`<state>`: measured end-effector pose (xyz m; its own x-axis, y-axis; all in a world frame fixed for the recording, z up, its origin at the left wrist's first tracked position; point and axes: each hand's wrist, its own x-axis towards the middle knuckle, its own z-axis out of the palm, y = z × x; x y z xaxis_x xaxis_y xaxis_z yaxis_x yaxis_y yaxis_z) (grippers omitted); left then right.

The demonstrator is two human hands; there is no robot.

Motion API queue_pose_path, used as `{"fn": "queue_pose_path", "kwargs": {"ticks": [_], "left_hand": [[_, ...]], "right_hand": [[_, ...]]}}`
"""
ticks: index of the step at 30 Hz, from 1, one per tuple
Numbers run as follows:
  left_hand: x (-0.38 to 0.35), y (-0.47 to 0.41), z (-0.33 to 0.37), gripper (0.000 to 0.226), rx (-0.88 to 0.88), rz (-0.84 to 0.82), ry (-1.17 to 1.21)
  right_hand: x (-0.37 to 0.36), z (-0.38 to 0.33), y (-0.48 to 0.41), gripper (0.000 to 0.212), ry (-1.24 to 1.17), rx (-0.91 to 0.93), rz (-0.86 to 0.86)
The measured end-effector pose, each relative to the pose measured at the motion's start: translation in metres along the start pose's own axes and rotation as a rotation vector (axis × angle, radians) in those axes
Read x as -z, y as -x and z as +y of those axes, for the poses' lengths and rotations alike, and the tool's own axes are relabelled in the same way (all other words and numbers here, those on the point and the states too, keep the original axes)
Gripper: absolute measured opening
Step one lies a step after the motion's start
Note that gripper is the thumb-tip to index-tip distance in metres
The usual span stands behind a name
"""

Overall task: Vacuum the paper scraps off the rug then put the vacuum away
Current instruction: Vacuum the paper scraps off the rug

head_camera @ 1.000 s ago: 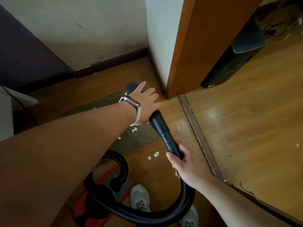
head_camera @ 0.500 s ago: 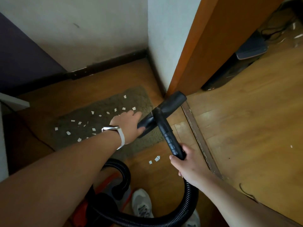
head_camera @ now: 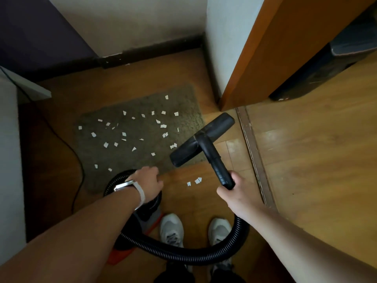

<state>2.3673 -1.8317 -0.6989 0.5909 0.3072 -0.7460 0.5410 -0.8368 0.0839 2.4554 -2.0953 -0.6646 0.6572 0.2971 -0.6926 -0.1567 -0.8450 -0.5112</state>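
Wood floor [head_camera: 306,170] underfoot, in a tight corner by a doorway. Bearings are taken from my shoes [head_camera: 171,229], with 12 straight ahead.

Nearest: the ribbed black hose [head_camera: 183,257] loops past my toes, from the vacuum body [head_camera: 142,216] at 9 round to my right hand. The body is black on an orange base, mostly hidden under my left forearm.

My left hand [head_camera: 150,183], watch [head_camera: 130,183] on the wrist, hangs over the top of the body at 11. Its fingers are loose and grip nothing I can see. Whether the fingertips touch the casing, I cannot tell.

My right hand [head_camera: 234,194] is at 1, fingers wrapped round the lower end of the wand [head_camera: 216,162]. The forearm comes in from 4, and the wand angles away toward 12.

A few stray scraps [head_camera: 193,181] lie on bare floor between my hands, off the rug.

The floor head [head_camera: 202,139] sits skewed. Its left end is over the rug's near right corner and its right end over floorboards. Lifted or resting, I can't say.

The rug [head_camera: 179,103] spans 10 to 12, with paper scraps [head_camera: 122,134] scattered across most of it.

Judgement: this is the very start of the vacuuming step, with nothing visibly cleared. The left hand looks placed for a switch. The next move calls for squaring the head, setting it flat, and drawing it toward 10 in overlapping passes. I would go slowly, since light paper may skitter. The strays come after that, and stowing the vacuum is far off.

Beyond: a cable [head_camera: 75,160] runs beside the rug at 10, the skirting [head_camera: 151,54] is at 12, and the door [head_camera: 275,48] is at 1.
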Motion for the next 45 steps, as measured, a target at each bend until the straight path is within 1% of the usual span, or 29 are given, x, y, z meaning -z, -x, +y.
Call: {"fn": "queue_pose_path", "kwargs": {"ticks": [2, 3, 7, 10, 14, 16, 18, 22, 25, 28, 32, 34, 37, 39, 42, 45], "left_hand": [[-0.026, 0.004, -0.009, 0.036, 0.034, -0.102, -0.062], [-0.037, 0.005, -0.013, 0.037, 0.048, -0.124, -0.076], [-0.068, 0.006, -0.030, 0.039, 0.145, -0.161, -0.042], [-0.086, 0.005, -0.050, 0.046, 0.210, -0.213, -0.044], [-0.109, 0.012, -0.086, 0.056, 0.299, -0.221, -0.026], [-0.122, 0.020, -0.107, 0.053, 0.329, -0.213, -0.091], [-0.131, 0.029, -0.124, 0.046, 0.318, -0.203, -0.205], [-0.147, 0.051, -0.143, 0.038, 0.219, -0.205, -0.407], [-0.158, 0.058, -0.157, 0.042, 0.216, -0.186, -0.478], [-0.167, 0.065, -0.178, 0.048, 0.254, -0.190, -0.508], [-0.170, 0.067, -0.214, 0.064, 0.213, -0.157, -0.467], [-0.175, 0.076, -0.231, 0.069, 0.202, -0.140, -0.418], [-0.190, 0.087, -0.257, 0.070, 0.186, -0.030, -0.370], [-0.194, 0.091, -0.271, 0.069, 0.193, 0.018, -0.333], [-0.199, 0.098, -0.290, 0.066, 0.220, 0.043, -0.274], [-0.206, 0.108, -0.311, 0.067, 0.246, 0.060, -0.191]], "right_hand": [[0.000, 0.006, -0.002, 0.019, 0.016, 0.005, -0.026], [0.001, 0.009, -0.004, 0.020, 0.014, -0.004, -0.046], [-0.001, 0.022, -0.017, 0.024, 0.016, -0.006, -0.080], [-0.006, 0.022, -0.021, 0.023, 0.023, 0.034, -0.098], [-0.023, 0.012, -0.023, 0.018, 0.055, 0.106, -0.132], [-0.037, 0.007, -0.025, 0.015, 0.096, 0.141, -0.160], [-0.052, 0.001, -0.025, 0.014, 0.120, 0.163, -0.186], [-0.086, -0.009, -0.020, 0.014, 0.160, 0.160, -0.230], [-0.109, -0.017, -0.012, 0.010, 0.211, 0.167, -0.233], [-0.130, -0.026, -0.002, 0.012, 0.217, 0.179, -0.218], [-0.156, -0.031, 0.007, 0.014, 0.213, 0.189, -0.194], [-0.172, -0.038, 0.013, 0.014, 0.198, 0.210, -0.184], [-0.195, -0.048, 0.024, 0.014, 0.161, 0.231, -0.155], [-0.211, -0.050, 0.028, 0.015, 0.204, 0.255, -0.157], [-0.239, -0.055, 0.037, 0.015, 0.238, 0.260, -0.204], [-0.267, -0.059, 0.046, 0.013, 0.243, 0.267, -0.194]]}}
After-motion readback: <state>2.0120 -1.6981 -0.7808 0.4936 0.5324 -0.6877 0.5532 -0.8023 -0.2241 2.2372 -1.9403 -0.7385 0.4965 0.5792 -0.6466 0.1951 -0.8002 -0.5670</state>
